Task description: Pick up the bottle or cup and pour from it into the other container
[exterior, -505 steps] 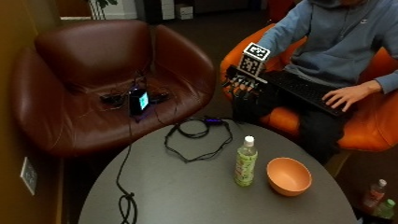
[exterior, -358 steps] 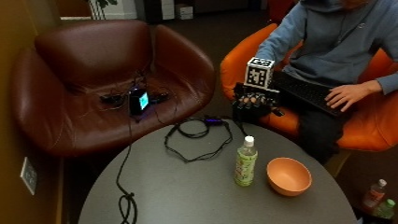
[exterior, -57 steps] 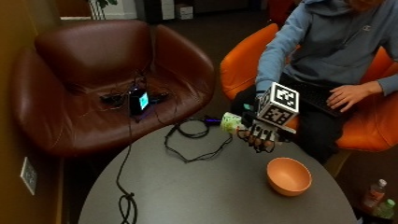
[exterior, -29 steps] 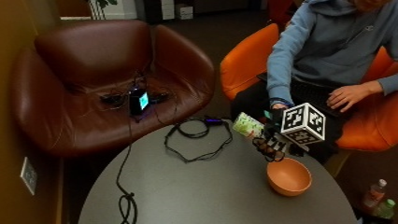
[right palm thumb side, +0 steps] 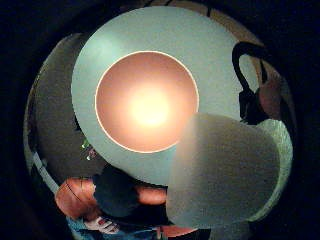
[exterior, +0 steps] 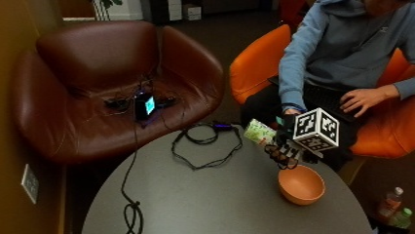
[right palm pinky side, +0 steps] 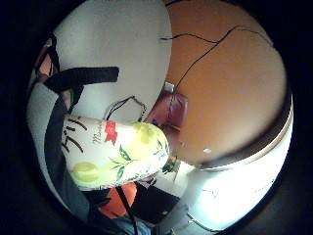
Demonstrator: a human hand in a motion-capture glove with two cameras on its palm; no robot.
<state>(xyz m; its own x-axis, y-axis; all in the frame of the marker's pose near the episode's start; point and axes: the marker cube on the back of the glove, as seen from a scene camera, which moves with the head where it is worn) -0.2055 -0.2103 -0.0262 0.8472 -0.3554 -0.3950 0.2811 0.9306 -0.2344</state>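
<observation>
Above the round grey table point(exterior: 195, 204), the bottle point(exterior: 261, 132) now lies tilted nearly flat over the orange bowl point(exterior: 301, 184), whereas earlier it stood upright beside the bowl. The gloved right hand point(exterior: 289, 148) holds it with fingers curled around its body. There is one bottle, one bowl and one table. A black cable point(exterior: 207, 146) loops on the table just beside them, before one brown armchair point(exterior: 103, 83).
</observation>
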